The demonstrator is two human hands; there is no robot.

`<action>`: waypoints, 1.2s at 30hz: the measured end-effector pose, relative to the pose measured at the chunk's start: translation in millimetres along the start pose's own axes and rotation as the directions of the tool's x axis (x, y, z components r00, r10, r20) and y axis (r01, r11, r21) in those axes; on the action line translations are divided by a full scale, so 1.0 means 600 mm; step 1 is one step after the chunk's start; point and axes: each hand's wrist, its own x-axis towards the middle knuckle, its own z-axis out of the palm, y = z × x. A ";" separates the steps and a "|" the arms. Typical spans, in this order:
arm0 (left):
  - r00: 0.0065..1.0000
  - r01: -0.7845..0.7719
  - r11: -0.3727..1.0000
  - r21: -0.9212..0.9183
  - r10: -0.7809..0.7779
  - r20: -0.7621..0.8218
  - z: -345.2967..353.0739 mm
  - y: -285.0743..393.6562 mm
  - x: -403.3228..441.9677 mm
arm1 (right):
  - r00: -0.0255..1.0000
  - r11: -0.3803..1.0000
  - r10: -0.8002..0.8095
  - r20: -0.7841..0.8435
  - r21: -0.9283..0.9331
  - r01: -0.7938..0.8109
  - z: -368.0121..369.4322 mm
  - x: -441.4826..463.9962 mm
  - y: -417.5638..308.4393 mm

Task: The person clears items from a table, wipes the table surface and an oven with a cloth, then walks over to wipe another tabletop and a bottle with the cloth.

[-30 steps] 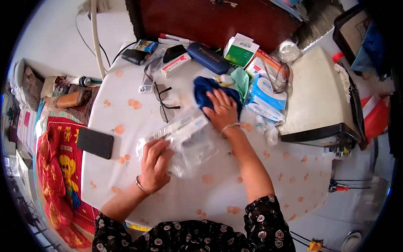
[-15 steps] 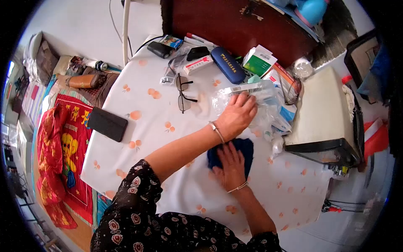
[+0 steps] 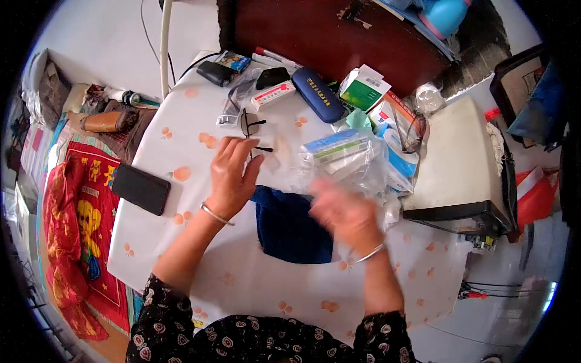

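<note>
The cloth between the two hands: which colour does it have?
The cloth is dark blue, best seen in the head view.

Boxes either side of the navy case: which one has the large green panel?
The white-and-green box, just right of the navy case. The white box with red print, on the case's left, shows no green.

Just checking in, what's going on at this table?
A person's left hand is over part of the glasses; whether it touches them is unclear. Their right hand, blurred, is by the right side of a dark blue cloth on the table. Beyond it lies a clear plastic bag.
</note>
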 end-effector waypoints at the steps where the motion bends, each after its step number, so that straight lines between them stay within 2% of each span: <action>1: 0.999 0.026 1.000 -0.007 -0.025 0.020 -0.003 -0.006 -0.011 | 0.972 1.000 0.029 -0.234 -0.001 -0.030 -0.032 0.041 0.031; 2: 0.998 0.051 0.999 -0.012 -0.050 0.038 -0.004 -0.007 -0.019 | 0.900 0.925 0.337 -0.277 -0.080 -0.371 -0.066 0.078 0.048; 3: 0.997 0.062 0.998 -0.015 -0.061 0.046 -0.002 -0.006 -0.024 | 0.936 0.925 0.117 -0.333 -0.307 -0.225 -0.089 0.122 0.099; 5: 0.995 0.086 0.996 -0.016 -0.085 0.055 0.002 -0.002 -0.029 | 0.912 0.933 0.180 -0.369 -0.229 -0.276 -0.086 0.175 0.230; 7: 0.997 0.057 0.997 -0.059 -0.053 0.061 0.008 0.002 -0.025 | 0.912 0.894 0.269 -0.309 -0.272 -0.355 -0.071 0.213 0.316; 11: 0.996 0.038 0.996 -0.080 -0.031 0.082 0.013 -0.001 -0.024 | 0.909 0.812 0.371 -0.189 -0.409 -0.416 -0.054 0.239 0.340; 14: 0.993 0.087 0.992 -0.092 -0.079 0.087 0.010 -0.002 -0.025 | 0.929 0.885 0.206 -0.307 -0.347 -0.311 -0.045 0.218 0.311; 17: 0.977 0.206 0.961 -0.182 -0.191 0.098 0.005 0.004 -0.017 | 0.921 0.885 -0.093 -0.377 -0.455 -0.097 -0.047 0.182 0.234; 18: 0.966 0.253 0.941 -0.227 -0.234 0.109 0.007 0.007 -0.013 | 0.918 0.880 -0.123 -0.376 -0.469 -0.074 -0.042 0.164 0.205; 21: 0.862 0.507 0.739 -0.444 -0.443 0.246 0.023 0.014 0.006 | 0.923 0.875 -0.209 -0.324 -0.484 0.028 -0.014 0.106 0.133; 24: 0.756 0.653 0.550 -0.521 -0.511 0.409 0.043 0.029 0.021 | 0.943 0.895 -0.229 -0.240 -0.433 0.107 0.018 0.066 0.084; 26: 0.743 0.670 0.576 -0.469 -0.511 0.433 0.065 0.025 0.019 | 0.950 0.902 -0.242 -0.199 -0.408 0.145 0.031 0.057 0.063; 30: 0.781 0.624 0.680 -0.384 -0.544 0.307 0.087 0.022 0.016 | 0.943 0.887 -0.301 -0.145 -0.406 0.220 0.038 0.054 0.044; 33: 0.843 0.537 0.780 -0.320 -0.509 0.172 0.095 0.015 0.017 | 0.945 0.891 -0.303 -0.122 -0.389 0.235 0.043 0.049 0.037; 36: 0.792 0.608 0.718 -0.339 -0.581 0.191 0.092 0.019 0.016 | 0.951 0.894 -0.290 -0.108 -0.385 0.229 0.046 0.041 0.036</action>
